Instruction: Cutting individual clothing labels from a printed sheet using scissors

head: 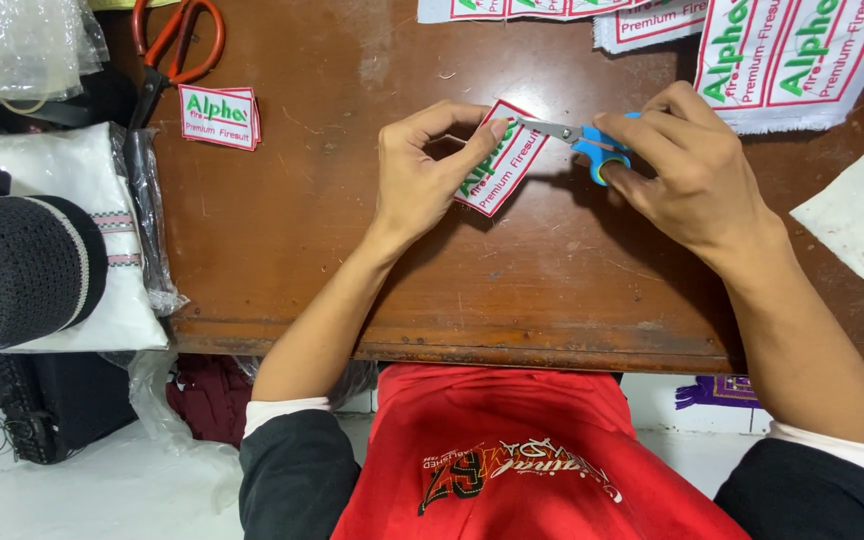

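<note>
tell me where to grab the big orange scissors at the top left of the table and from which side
Take the orange scissors by the two orange handle loops, which lie apart near the table's far edge. Come down from above at the loop end: the dark blades point toward the near left, against the clear plastic bag, so that end is sharper and more crowded.

A patch (504, 160) is sitting between the left hand (422, 170) and right hand (687, 165) on the table (352, 250); scissors (167, 55) are lying far left, seemingly partly under a bag (12, 45).
</note>
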